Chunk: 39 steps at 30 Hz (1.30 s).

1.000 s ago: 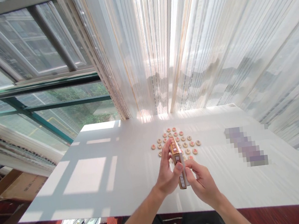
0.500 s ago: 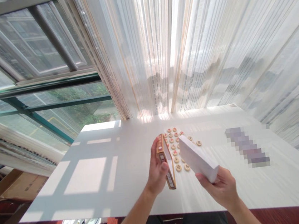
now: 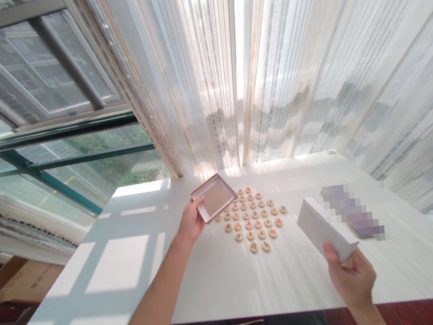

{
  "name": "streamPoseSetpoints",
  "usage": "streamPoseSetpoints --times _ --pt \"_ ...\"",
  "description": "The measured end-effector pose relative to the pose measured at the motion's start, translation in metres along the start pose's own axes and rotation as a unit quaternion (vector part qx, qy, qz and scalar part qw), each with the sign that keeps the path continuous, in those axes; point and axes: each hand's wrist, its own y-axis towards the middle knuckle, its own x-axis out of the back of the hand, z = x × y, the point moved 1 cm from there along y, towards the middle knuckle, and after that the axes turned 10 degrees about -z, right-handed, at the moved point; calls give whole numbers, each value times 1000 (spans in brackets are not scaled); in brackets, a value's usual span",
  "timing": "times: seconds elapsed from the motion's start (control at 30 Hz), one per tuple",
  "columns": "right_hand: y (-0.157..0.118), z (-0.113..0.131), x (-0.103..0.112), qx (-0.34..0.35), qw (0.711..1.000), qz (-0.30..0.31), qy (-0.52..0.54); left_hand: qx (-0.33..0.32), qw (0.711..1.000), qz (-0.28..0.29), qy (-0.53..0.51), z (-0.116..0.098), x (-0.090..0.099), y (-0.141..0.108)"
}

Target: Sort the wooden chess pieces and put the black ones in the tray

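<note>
My left hand grips a shallow cardboard box lid, its hollow inside turned toward me, thumb over the near rim. Held up at the right, a white box is in my right hand, tilted, with the thumb along its side; its inside is hidden from me. Between the hands, round Chinese chess pieces with red and black characters lie spread in rows on the white table. The lid overhangs a few pieces at the left of the group.
A phone-like flat object, blurred by pixels, lies on the right side of the table. Pleated sheer curtains hang behind the far edge, with a window at the left. A cardboard box stands on the floor at the left.
My hands have moved apart: the left carried the lid up and left and turned its inside toward me, while the right took the white box rightward. More chess pieces now show.
</note>
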Motion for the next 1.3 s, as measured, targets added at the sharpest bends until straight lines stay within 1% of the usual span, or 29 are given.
streamPoseSetpoints --times 0.03,0.1,0.13,0.17,0.2,0.23,0.3,0.33,0.37,0.4,0.43,0.47,0.5,0.6,0.67,0.73,0.8,0.9,0.97,1.03,1.17,1.3 --pt "-1 -2 0 14 1000 4 -8 -14 999 3 40 0 -2 5" --pt "-3 -4 -1 35 999 11 -17 -34 992 31 122 -3 -6 11" --pt "-3 -4 -1 39 999 18 -21 -37 988 47 144 -5 -7 13" --pt "-4 -4 -2 37 999 22 -24 -31 988 65 139 -5 -7 13" --pt "-4 -3 -3 31 999 22 -27 -16 991 86 105 -5 -7 13" --pt "-4 -3 -4 23 999 20 -30 6 993 108 50 -3 -6 13" --pt "-4 -1 -4 8 999 15 -33 57 985 152 -66 4 -4 14" --pt "-3 0 -4 3 999 14 -34 75 980 161 -94 8 -3 16" --pt "-3 0 -4 0 999 15 -34 74 982 150 -82 12 -2 19" --pt "-3 1 -4 -2 999 19 -35 59 990 124 -43 16 -2 24" --pt "-3 1 -4 -2 999 22 -33 34 996 88 9 18 -1 29" --pt "-3 1 -4 0 999 24 -32 1 997 40 72 18 -1 37" --pt "-3 1 -3 0 999 26 -30 -17 994 6 109 17 -2 45" --pt "-3 1 -4 -1 999 32 -25 -56 982 -65 167 6 -6 77" --pt "-3 1 -4 -2 999 34 -21 -83 970 -100 207 -4 -11 100" --pt "-3 1 -5 2 999 36 -16 -100 957 -109 249 -10 -21 123" --pt "-3 1 -6 1 999 40 -11 -113 944 -105 293 -11 -34 144" --pt "-4 0 -7 -3 999 45 -7 -129 919 -91 360 1 -54 167" --pt "-4 0 -7 -2 999 45 -3 -148 896 -90 408 13 -62 177" --pt "-4 1 -8 -5 999 48 4 -179 867 -91 456 26 -63 181" --pt "-5 1 -8 -18 998 56 14 -232 812 -69 531 48 -53 184" --pt "-5 -2 -10 -22 997 68 16 -274 768 -57 575 61 -46 187"
